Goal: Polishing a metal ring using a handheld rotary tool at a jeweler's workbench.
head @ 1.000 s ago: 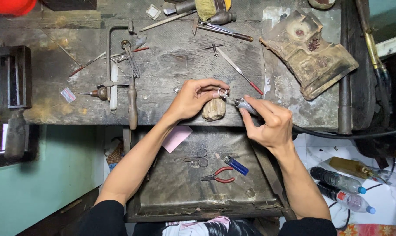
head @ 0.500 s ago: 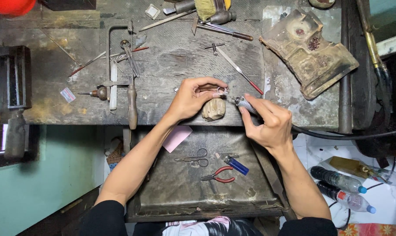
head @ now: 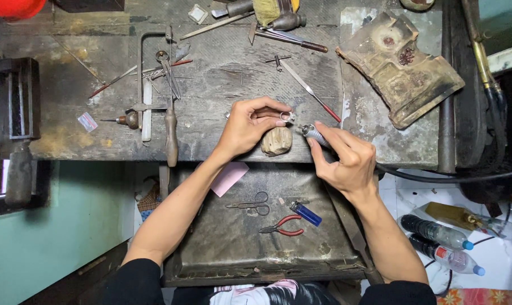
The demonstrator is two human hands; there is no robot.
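Ring-like small metal piece point(head: 288, 117), silvery and too tiny to identify surely, sits pinched between the thumb and fingertips of the left hand point(head: 250, 125), held just above a rounded wooden bench peg point(head: 277, 141) at the front edge of a worn, scratched bench point(head: 222, 73). The right hand point(head: 346, 161) holds a rotary handpiece point(head: 313, 134) like a pen, its grip pressed closed around the barrel, tip aimed at the metal piece and nearly touching it; a black flexible shaft point(head: 437, 178) trails off to the right. Behind the hands lie a jeweller's saw frame point(head: 154, 73), files and a needle tool with a red handle point(head: 315, 97). Below the bench edge an open metal tray point(head: 222, 248) holds small scissors point(head: 250, 204), red-handled pliers point(head: 281, 226), a blue lighter point(head: 307, 213) and a pink paper point(head: 229, 177). Two plastic bottles point(head: 439, 244) lie on the floor at right. Likely risks: the spinning tip could skid off such a small piece and nick the left fingertips, since they sit right beside the contact point; a loose pinch could let the piece spin away into the tray or onto the floor; friction heat might force a sudden release.
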